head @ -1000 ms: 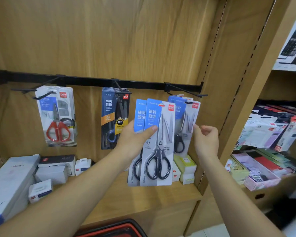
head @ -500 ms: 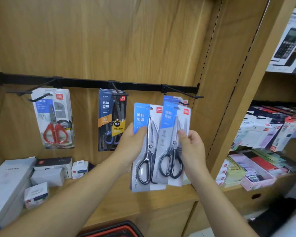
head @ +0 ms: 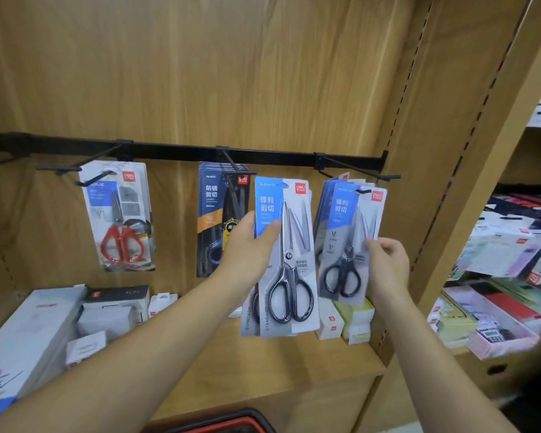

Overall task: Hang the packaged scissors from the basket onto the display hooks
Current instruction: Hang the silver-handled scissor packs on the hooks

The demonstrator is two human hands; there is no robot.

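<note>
On the far left the red-handled scissors pack [head: 119, 217] hangs from its hook, and next along the black rail [head: 169, 151] the dark blue scissors pack [head: 219, 214] sits on the middle hook. Neither is my concern now. At the bottom edge of my view I can just see the red-and-black rim of the basket [head: 219, 425]; I cannot see what is left inside it.

My left hand [head: 250, 248] grips the spare packs [head: 289, 276] upright in front of the shelf [head: 263, 364], with the thumb across the blue panel and the fingers behind the card. I count one black-handled pair in front and the edge of a second card behind it, both well clear of any hook.

The change is on the right. Half a second ago my right hand held a pack out in front of me, beside the ones in my left. Now that hung pack [head: 350, 232] is at the front of the stack on the right hook [head: 356, 168], and a black tip shows through its hang hole. My right hand [head: 388, 264] still pinches its lower right edge with curled fingers.

So I judge one more pack placed, with at least two left. Next I should let go and take the front card from my left hand.
</note>
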